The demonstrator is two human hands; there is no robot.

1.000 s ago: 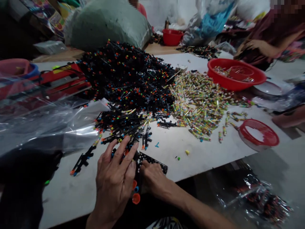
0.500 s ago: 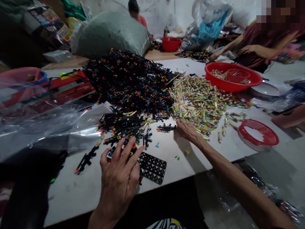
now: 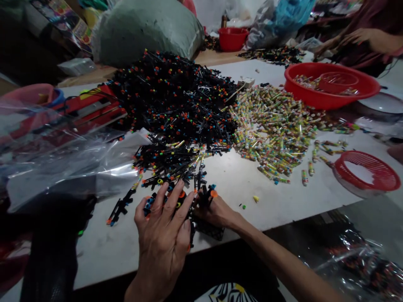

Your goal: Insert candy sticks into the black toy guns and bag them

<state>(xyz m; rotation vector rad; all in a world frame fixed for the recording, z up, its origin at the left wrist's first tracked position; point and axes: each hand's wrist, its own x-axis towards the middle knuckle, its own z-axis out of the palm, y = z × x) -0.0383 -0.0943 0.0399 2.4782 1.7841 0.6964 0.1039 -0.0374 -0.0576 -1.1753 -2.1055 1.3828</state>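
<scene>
My left hand point(image 3: 165, 228) lies with fingers spread over small black pieces with blue, orange and yellow tips point(image 3: 151, 205), partly hidden beneath it. Just to its right, my right hand point(image 3: 217, 209) is closed on a small black toy gun point(image 3: 205, 195) with orange and blue tips. Below that hand is a black perforated tray point(image 3: 209, 228), mostly covered. A single black toy gun point(image 3: 121, 207) lies left of my left hand. Behind both hands rises a large heap of black toy guns point(image 3: 176, 100), beside a pile of small candy-coloured tubes point(image 3: 273, 126).
A red basin point(image 3: 330, 98) stands at the right behind a red basket point(image 3: 388, 167). Clear plastic bags point(image 3: 69, 163) cover the left side. A person's hands point(image 3: 362, 40) are at the far right, and a big green sack point(image 3: 147, 31) is at the back.
My right hand has come back from the edge of the tube pile to beside my left hand, now with a toy gun. The guns it was touching are gone from there. The view has tilted down.
</scene>
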